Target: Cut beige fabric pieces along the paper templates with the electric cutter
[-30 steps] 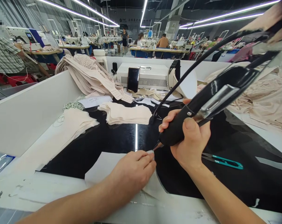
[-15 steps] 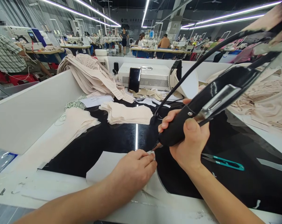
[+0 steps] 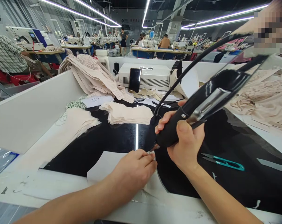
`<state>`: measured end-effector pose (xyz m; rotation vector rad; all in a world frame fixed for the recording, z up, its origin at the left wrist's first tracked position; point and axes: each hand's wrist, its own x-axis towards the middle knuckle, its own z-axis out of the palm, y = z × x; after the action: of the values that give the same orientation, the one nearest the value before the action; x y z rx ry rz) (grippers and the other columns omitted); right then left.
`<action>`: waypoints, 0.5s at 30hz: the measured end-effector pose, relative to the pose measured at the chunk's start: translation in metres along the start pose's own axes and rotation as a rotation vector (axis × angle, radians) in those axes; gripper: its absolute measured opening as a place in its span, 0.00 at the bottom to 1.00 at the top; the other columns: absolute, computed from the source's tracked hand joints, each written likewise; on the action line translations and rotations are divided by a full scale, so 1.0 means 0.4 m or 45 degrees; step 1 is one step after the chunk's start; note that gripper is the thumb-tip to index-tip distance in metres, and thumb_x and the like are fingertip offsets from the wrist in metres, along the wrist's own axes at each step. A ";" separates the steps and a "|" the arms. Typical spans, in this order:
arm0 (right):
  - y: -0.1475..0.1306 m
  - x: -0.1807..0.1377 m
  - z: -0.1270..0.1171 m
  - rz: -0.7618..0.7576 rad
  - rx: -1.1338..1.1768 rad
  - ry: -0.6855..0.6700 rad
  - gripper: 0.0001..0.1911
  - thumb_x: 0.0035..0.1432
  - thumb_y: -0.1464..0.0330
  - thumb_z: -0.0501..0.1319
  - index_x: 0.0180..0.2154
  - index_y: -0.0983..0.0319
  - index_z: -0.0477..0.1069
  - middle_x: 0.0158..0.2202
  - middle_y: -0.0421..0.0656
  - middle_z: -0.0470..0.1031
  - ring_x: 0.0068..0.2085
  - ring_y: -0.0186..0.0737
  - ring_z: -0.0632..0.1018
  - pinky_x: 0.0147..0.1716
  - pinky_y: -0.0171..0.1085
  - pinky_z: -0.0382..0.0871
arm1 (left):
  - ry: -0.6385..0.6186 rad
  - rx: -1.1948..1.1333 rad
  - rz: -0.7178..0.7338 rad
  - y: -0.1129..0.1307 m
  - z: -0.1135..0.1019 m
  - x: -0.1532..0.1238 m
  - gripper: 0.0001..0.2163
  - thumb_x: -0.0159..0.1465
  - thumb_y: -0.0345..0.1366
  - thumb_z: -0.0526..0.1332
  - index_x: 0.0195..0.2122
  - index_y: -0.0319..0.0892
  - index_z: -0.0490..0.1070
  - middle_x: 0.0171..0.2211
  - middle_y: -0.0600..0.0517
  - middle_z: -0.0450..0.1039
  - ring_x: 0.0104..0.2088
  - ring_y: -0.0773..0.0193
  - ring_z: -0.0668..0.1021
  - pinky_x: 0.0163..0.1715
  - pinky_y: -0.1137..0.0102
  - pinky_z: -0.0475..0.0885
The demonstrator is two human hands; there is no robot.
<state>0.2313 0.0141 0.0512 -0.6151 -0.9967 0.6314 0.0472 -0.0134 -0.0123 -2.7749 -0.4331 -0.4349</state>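
Observation:
My right hand point(image 3: 186, 143) is wrapped round a black corded hand tool point(image 3: 199, 102) that looks like a hot knife, with the thumb beside its metal lever. The tool slants down to the left, its narrow coppery tip at the fingertips of my left hand point(image 3: 137, 169). That hand is closed, pinching the edge of a pale piece of fabric point(image 3: 152, 182); most of what lies under it is hidden. A white sheet point(image 3: 103, 166) shows left of the hand. Teal thread snips point(image 3: 228, 163) lie right of my right wrist on the black work surface point(image 3: 84, 149).
Stacked cream fabric pieces point(image 3: 129, 113) lie ahead, more cream fabric point(image 3: 75, 123) to the left. Behind stand a phone point(image 3: 134, 80) and a white vented box point(image 3: 155, 76). A low white partition point(image 3: 38, 109) borders the left. Several people work at sewing machines beyond.
My right hand and the tool have moved slightly left and the tool's back end has lowered. My left hand has stayed nearly in place.

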 end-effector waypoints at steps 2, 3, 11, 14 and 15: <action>-0.002 0.003 0.001 0.002 0.009 -0.015 0.31 0.64 0.47 0.88 0.56 0.49 0.79 0.35 0.33 0.84 0.27 0.38 0.81 0.26 0.37 0.82 | -0.003 -0.031 0.000 -0.001 0.000 0.000 0.15 0.90 0.22 0.59 0.56 0.42 0.86 0.56 0.49 0.93 0.58 0.64 0.92 0.62 0.67 0.84; -0.006 0.007 0.001 -0.001 0.012 -0.026 0.30 0.63 0.46 0.88 0.54 0.50 0.79 0.34 0.33 0.84 0.27 0.38 0.81 0.26 0.37 0.82 | 0.003 -0.064 -0.004 -0.001 -0.001 -0.001 0.15 0.90 0.22 0.59 0.56 0.41 0.86 0.57 0.48 0.93 0.58 0.63 0.92 0.62 0.67 0.84; -0.080 0.040 -0.038 -0.005 -0.206 -0.130 0.29 0.62 0.46 0.90 0.49 0.51 0.81 0.39 0.35 0.88 0.35 0.41 0.89 0.39 0.42 0.92 | -0.009 -0.205 -0.213 -0.079 -0.015 -0.020 0.06 0.87 0.26 0.68 0.57 0.39 0.85 0.63 0.42 0.92 0.52 0.53 0.90 0.47 0.61 0.86; -0.101 0.035 -0.051 -0.084 -0.279 -0.108 0.27 0.63 0.48 0.90 0.49 0.52 0.81 0.41 0.37 0.90 0.36 0.42 0.89 0.39 0.43 0.92 | 0.095 -0.098 -0.255 -0.124 -0.011 -0.025 0.08 0.89 0.29 0.65 0.54 0.39 0.86 0.60 0.40 0.93 0.52 0.51 0.92 0.51 0.58 0.88; -0.105 0.030 -0.054 -0.109 -0.271 -0.085 0.26 0.63 0.50 0.90 0.48 0.52 0.81 0.41 0.38 0.89 0.34 0.43 0.89 0.36 0.44 0.91 | 0.147 -0.078 -0.262 -0.131 -0.013 -0.026 0.10 0.90 0.30 0.64 0.53 0.39 0.87 0.60 0.40 0.93 0.54 0.51 0.92 0.54 0.57 0.88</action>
<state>0.2636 -0.0089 0.0794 -0.7380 -1.1557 0.4757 0.0190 0.0300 0.0015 -2.7559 -0.6914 -0.6623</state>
